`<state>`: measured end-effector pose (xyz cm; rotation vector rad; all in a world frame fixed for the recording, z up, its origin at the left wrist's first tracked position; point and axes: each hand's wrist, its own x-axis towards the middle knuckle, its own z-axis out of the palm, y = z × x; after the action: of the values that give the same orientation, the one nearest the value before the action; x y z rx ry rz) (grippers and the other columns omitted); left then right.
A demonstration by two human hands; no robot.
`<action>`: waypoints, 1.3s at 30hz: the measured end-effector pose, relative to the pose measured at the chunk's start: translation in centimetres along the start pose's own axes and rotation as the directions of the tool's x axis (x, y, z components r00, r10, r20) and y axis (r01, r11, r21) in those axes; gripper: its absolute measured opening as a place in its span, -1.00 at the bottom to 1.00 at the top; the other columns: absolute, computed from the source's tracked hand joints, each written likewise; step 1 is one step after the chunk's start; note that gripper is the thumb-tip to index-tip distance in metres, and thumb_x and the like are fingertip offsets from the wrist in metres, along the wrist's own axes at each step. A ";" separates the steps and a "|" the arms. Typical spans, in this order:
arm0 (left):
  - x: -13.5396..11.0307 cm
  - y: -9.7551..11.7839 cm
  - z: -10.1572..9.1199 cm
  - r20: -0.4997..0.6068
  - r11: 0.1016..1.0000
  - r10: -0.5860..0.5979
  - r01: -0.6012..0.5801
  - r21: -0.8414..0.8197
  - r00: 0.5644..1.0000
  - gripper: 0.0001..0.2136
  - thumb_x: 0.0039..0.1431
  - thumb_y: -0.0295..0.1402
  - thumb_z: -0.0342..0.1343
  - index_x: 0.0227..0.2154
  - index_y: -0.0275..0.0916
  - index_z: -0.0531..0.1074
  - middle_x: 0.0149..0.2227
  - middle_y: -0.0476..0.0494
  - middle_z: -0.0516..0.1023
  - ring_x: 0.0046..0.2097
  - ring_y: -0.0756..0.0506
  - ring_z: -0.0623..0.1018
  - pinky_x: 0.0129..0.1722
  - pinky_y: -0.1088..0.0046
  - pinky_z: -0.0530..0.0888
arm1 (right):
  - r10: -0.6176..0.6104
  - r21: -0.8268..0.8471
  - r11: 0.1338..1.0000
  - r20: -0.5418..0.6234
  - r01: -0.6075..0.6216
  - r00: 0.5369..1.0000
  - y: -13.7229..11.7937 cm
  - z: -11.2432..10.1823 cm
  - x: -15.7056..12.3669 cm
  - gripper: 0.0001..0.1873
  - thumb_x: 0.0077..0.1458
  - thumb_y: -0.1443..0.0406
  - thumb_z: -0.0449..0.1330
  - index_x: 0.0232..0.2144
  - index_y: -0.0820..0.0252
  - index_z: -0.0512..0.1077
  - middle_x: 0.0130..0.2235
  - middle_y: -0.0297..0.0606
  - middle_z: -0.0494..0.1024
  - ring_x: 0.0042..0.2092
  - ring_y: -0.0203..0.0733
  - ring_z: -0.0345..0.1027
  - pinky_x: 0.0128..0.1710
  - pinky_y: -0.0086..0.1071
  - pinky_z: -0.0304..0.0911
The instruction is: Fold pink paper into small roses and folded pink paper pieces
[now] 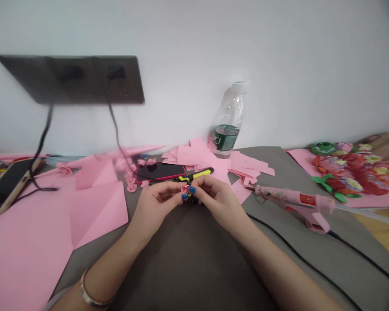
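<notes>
A small pink paper rose (185,189) is pinched between the fingertips of both hands, above the middle of the grey table. My left hand (160,198) closes on it from the left, thumb and forefinger together. From the other side my right hand (214,194) grips its edge with blue-nailed fingers. Just behind the hands lies a tool with yellow and black handles (201,173), partly covered by them. Several finished-looking small paper roses (131,187) are scattered left of a red-edged phone (162,171). The rose's underside is hidden by my fingers.
Pink paper pieces (194,155) lie around a clear bottle (228,125) by the wall. At right are a pink glue gun (294,198) with its black cord and colourful flowers (353,168). Large pink sheets (35,229), another phone (9,181) and a socket panel (90,80) are at left.
</notes>
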<state>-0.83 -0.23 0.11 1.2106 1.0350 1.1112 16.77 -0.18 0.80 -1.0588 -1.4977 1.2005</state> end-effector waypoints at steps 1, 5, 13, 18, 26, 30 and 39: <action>0.0 0.0 0.0 0.014 1.000 -0.006 0.007 -0.019 1.000 -0.83 0.02 -0.33 0.39 -0.28 -0.18 0.67 -0.27 -0.09 0.72 -0.26 -0.07 0.66 -0.21 0.47 0.60 | 0.020 0.024 0.999 0.012 -0.021 1.000 0.0 -0.2 0.1 -0.76 0.15 0.11 0.22 -0.41 0.15 0.41 -0.44 -0.33 0.47 -0.41 -0.27 0.35 -0.40 -0.38 0.28; 0.1 0.1 0.1 0.066 0.994 -0.044 0.050 -0.095 0.997 -0.84 0.04 -0.33 0.39 -0.28 -0.16 0.68 -0.33 -0.07 0.71 -0.31 -0.03 0.65 -0.30 0.55 0.58 | 0.117 0.147 0.982 0.028 -0.120 0.993 -0.1 -0.7 0.3 -0.66 0.00 0.06 0.38 -0.41 0.15 0.38 -0.47 -0.40 0.43 -0.46 -0.31 0.30 -0.50 -0.43 0.20; -0.1 0.2 0.0 0.155 0.979 -0.049 0.079 -0.190 0.987 -0.85 0.08 -0.32 0.39 -0.26 -0.14 0.68 -0.34 -0.05 0.70 -0.32 0.05 0.61 -0.30 0.64 0.53 | 0.247 0.390 0.882 0.096 -0.265 0.964 -0.7 -0.5 0.1 -0.56 -0.15 0.04 0.49 -0.45 0.17 0.40 -0.49 -0.43 0.41 -0.49 -0.38 0.26 -0.53 -0.48 0.13; -0.1 0.3 0.0 0.174 0.972 -0.065 0.102 -0.211 0.983 -0.85 0.06 -0.31 0.41 -0.28 -0.16 0.68 -0.35 -0.05 0.69 -0.33 0.05 0.61 -0.31 0.65 0.52 | 0.302 0.447 0.829 0.145 -0.335 0.942 -0.7 -0.4 0.0 -0.53 -0.18 0.05 0.51 -0.44 0.17 0.38 -0.50 -0.47 0.39 -0.52 -0.42 0.21 -0.55 -0.51 0.11; 0.1 0.2 -0.1 0.152 0.981 -0.075 0.100 -0.165 0.986 -0.81 0.08 -0.28 0.38 -0.23 -0.20 0.66 -0.30 -0.09 0.68 -0.28 0.00 0.62 -0.27 0.57 0.55 | 0.158 0.342 0.928 -0.014 -0.144 0.987 -0.2 -0.5 0.1 -0.61 0.04 -0.03 0.36 -0.40 0.14 0.41 -0.50 -0.45 0.37 -0.52 -0.38 0.18 -0.52 -0.45 0.10; 0.1 0.3 0.0 0.165 0.990 -0.095 0.111 -0.092 0.982 -0.75 0.09 -0.27 0.37 -0.18 -0.23 0.62 -0.29 -0.11 0.68 -0.29 -0.01 0.63 -0.28 0.53 0.55 | 0.024 0.145 0.989 -0.078 -0.013 0.997 -0.4 -0.8 0.2 -0.71 0.09 0.06 0.31 -0.41 0.15 0.43 -0.48 -0.40 0.40 -0.46 -0.32 0.25 -0.46 -0.41 0.17; 0.4 0.3 0.0 0.131 1.000 -0.005 0.008 -0.026 0.991 -0.80 0.02 -0.33 0.38 -0.28 -0.24 0.58 -0.27 -0.09 0.68 -0.25 -0.02 0.64 -0.22 0.51 0.57 | 0.032 0.096 0.995 0.021 -0.034 0.999 0.0 -0.3 0.1 -0.87 0.09 0.24 0.25 -0.39 0.17 0.39 -0.39 -0.38 0.43 -0.50 -0.37 0.31 -0.54 -0.45 0.20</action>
<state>-0.83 0.21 0.38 1.2413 0.9215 1.0231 17.03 0.03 0.83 -1.0131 -1.4267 1.2964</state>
